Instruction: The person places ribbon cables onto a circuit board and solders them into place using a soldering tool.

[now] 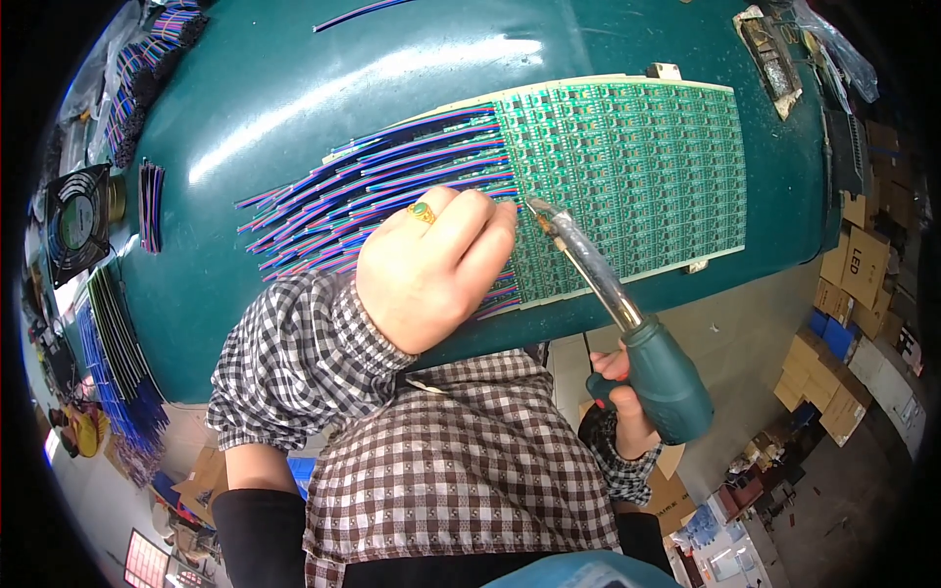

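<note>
A large panel of green circuit boards (637, 176) lies on the green table. Rows of blue, red and black ribbon wires (412, 157) run leftward from its populated part. My left hand (436, 265), with a ring on one finger, is closed over the wire ends at the boards; its fingertips pinch what looks like a ribbon wire, mostly hidden beneath them. My right hand (627, 402) is wrapped round the handle of a green soldering gun (671, 382). The gun's metal tube slants up and left, its tip close to the boards beside my left fingertips.
A black fan (78, 223) stands at the table's left edge, near a small wire bundle (151, 206). More wires (123, 363) hang at the lower left. A worn tray-like block (769, 61) sits at the far right. Cardboard boxes (853, 265) are stacked beyond the table.
</note>
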Motion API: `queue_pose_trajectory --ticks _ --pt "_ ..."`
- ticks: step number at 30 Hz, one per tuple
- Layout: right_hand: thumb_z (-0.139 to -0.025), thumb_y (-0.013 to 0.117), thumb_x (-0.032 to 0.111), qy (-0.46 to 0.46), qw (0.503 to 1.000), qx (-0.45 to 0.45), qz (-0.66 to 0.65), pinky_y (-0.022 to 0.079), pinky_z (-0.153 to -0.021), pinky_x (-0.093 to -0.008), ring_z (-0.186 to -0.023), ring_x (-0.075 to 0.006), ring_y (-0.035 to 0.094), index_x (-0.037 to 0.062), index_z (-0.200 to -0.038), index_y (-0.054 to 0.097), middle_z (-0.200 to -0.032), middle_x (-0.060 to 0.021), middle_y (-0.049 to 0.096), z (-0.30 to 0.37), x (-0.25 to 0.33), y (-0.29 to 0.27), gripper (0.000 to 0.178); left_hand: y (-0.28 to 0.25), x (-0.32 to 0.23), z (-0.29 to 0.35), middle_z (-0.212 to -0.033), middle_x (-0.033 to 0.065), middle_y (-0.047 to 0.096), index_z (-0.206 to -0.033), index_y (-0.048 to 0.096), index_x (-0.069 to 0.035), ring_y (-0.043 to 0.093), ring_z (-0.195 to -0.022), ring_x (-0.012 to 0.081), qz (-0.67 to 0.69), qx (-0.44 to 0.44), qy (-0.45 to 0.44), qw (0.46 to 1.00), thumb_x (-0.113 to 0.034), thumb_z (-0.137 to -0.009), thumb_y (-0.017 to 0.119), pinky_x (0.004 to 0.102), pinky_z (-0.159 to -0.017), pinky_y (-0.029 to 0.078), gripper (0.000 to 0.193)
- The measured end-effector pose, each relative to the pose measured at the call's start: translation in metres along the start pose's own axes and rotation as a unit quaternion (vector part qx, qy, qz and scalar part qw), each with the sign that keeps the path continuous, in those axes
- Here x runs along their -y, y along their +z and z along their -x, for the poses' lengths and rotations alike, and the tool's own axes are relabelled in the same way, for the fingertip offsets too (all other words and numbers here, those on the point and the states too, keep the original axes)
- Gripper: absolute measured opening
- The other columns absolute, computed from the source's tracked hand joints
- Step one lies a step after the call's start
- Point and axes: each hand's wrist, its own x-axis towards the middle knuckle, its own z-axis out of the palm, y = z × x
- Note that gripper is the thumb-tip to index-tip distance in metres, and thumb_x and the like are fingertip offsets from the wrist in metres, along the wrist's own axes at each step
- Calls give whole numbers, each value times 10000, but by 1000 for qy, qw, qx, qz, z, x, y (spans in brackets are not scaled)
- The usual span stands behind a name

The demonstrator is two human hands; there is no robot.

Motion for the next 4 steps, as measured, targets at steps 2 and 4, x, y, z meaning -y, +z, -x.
queue_pose_trajectory --ticks 2,4 --pt "-752 861 188 6 1000 0 -4 566 -853 -411 -899 -269 697 -99 -1196 521 -925 -156 702 4 -4 -2 628 0 0 0 -884 69 611 -1013 687 -5 610 -737 210 0 4 -1 1000 -7 -680 699 306 -611 512 333" --pt "-750 863 184 -6 1000 22 10 567 -856 -416 -923 -280 697 -100 -1237 483 -941 -163 705 4 -9 -7 680 0 0 -1 -891 72 617 -1016 687 -5 614 -742 212 5 6 -3 1000 -8 -682 699 306 -619 514 334"
